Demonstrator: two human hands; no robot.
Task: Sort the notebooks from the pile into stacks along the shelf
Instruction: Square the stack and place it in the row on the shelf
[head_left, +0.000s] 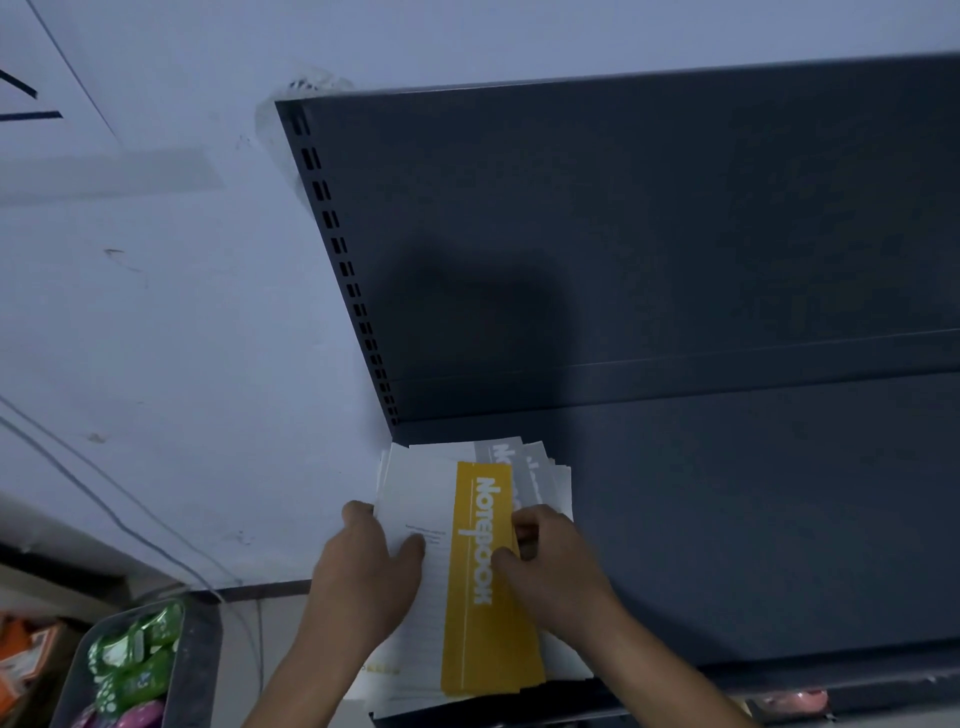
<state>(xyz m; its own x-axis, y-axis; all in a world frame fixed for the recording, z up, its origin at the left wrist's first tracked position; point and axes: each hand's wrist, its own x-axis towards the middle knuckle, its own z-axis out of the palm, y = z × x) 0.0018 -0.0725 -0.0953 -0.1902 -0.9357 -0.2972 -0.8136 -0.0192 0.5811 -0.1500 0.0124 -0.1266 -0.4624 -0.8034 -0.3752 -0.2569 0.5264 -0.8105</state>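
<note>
A pile of notebooks (550, 483) lies at the left end of the dark grey shelf (753, 545). The top notebook (480, 597) is white with a yellow band that reads "Notebook". Under it, grey-banded notebooks stick out at the back. My left hand (363, 577) rests on the pile's left side, fingers over the edge and thumb on the white cover. My right hand (550, 561) pinches the right edge of the yellow-banded notebook, thumb on the band, fingers curled under the edge.
The shelf's surface stretches bare to the right of the pile. Behind it rises the dark back panel (675, 234), its slotted upright (343, 260) against the pale wall. A grey bin (197, 670) of green and pink packets stands low at the left.
</note>
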